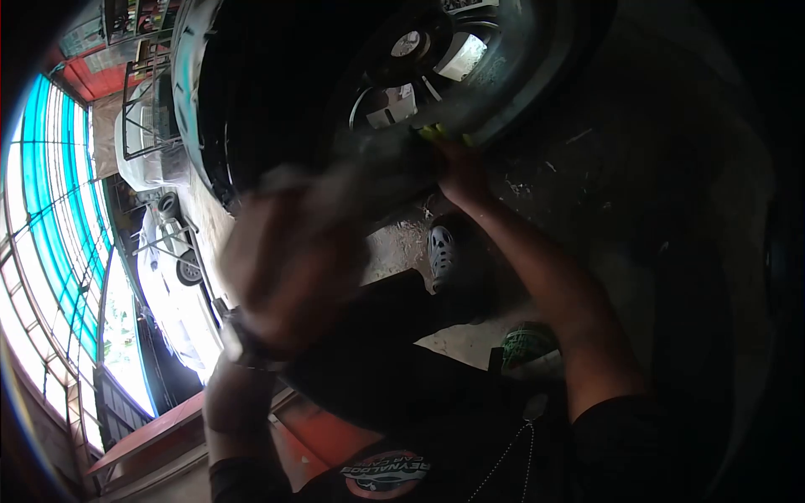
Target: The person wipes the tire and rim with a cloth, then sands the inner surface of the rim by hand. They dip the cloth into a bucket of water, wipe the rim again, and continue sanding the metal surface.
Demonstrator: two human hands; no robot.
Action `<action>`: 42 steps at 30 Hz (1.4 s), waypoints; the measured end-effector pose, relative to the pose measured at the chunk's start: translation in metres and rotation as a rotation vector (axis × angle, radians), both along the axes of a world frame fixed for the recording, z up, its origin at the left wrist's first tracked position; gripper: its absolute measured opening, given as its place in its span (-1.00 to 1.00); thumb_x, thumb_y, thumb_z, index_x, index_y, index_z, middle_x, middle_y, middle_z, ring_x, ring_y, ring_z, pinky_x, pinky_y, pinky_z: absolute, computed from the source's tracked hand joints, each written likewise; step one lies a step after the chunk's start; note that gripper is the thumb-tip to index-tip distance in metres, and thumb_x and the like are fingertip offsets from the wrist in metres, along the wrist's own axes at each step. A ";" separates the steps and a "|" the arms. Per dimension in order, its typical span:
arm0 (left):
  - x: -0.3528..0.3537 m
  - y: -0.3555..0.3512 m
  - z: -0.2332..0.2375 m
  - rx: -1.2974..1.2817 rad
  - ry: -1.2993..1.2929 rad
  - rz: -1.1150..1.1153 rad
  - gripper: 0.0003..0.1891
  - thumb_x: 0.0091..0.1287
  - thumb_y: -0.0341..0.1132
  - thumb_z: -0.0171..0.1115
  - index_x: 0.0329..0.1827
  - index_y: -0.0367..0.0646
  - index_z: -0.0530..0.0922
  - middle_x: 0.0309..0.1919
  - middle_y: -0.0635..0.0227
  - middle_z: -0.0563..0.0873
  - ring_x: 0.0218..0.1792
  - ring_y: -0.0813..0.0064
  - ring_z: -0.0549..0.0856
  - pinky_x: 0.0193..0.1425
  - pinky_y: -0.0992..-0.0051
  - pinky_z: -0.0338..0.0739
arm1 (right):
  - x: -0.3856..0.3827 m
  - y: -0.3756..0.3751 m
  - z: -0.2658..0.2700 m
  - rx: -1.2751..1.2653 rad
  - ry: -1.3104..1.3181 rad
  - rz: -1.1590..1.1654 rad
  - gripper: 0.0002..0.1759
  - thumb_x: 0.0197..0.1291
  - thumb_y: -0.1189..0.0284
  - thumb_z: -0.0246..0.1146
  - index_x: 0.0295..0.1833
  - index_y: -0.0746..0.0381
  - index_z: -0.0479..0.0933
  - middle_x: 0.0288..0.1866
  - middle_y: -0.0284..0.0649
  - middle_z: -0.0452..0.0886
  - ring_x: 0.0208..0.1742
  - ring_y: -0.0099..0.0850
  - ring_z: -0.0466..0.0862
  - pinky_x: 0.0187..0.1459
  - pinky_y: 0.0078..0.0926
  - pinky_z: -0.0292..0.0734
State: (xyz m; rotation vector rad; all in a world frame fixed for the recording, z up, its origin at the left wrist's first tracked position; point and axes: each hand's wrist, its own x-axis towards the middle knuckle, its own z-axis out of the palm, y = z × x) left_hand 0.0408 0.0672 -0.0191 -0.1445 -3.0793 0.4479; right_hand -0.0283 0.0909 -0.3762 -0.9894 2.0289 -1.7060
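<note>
Over here in the dim workshop, a big wheel [537, 88] is sitting in front of the person, just beyond the hands, its dark tyre wrapping a spoked rim that is letting pale patches of light through. The right hand [464, 174] is reaching to the near edge of the tyre, its fingers beside a small yellow-green piece [432, 132]; I am not managing to tell whether they are gripping it. The left hand [293, 260], a watch [237, 342] showing on its wrist, is blurring nearer to the person, too smeared for me to tell whether it is grasping anything.

Underfoot, the concrete floor [604, 180] is lying mostly in shadow, pale scraps dotting it, with a lighter patch showing around a grey shoe [442, 256] with holes in it. A green item [527, 345] is resting nearer the person's body, and a red surface [327, 436] is showing low down, beside the left arm.

Off to the left, daylight is pouring through tall turquoise and white panels [52, 180], glaring on a pale vehicle [172, 310], while metal framing is crossing in front of the brightness.
</note>
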 end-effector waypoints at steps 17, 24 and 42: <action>-0.092 -0.083 -0.147 -0.501 -0.567 0.223 -0.78 0.31 -0.30 0.26 -0.09 -0.09 0.79 -0.08 0.20 0.82 -0.03 0.12 0.82 -0.01 0.12 0.71 | -0.056 0.039 -0.040 0.175 0.280 0.007 -0.47 0.16 0.50 0.25 0.28 -0.03 0.58 0.11 -0.20 0.73 0.24 -0.23 0.68 0.58 0.05 0.11; -0.088 -0.106 -0.158 -0.505 -0.602 0.214 -0.80 0.26 -0.27 0.28 -0.15 -0.06 0.79 -0.15 0.21 0.83 -0.10 0.13 0.83 -0.07 0.10 0.71 | -0.057 0.032 -0.046 0.185 0.265 -0.017 -0.49 0.19 0.52 0.22 0.28 -0.04 0.59 0.09 -0.16 0.74 0.24 -0.24 0.68 0.53 0.04 0.21; -0.069 -0.107 -0.167 -0.385 -0.698 0.249 -0.80 0.18 -0.21 0.31 -0.18 0.00 0.76 -0.21 0.23 0.78 -0.17 0.20 0.81 -0.13 0.17 0.69 | -0.051 0.040 -0.035 0.223 0.312 0.043 -0.51 0.26 0.54 0.15 0.29 -0.02 0.59 0.30 -0.26 0.66 0.40 -0.27 0.57 0.55 0.07 0.16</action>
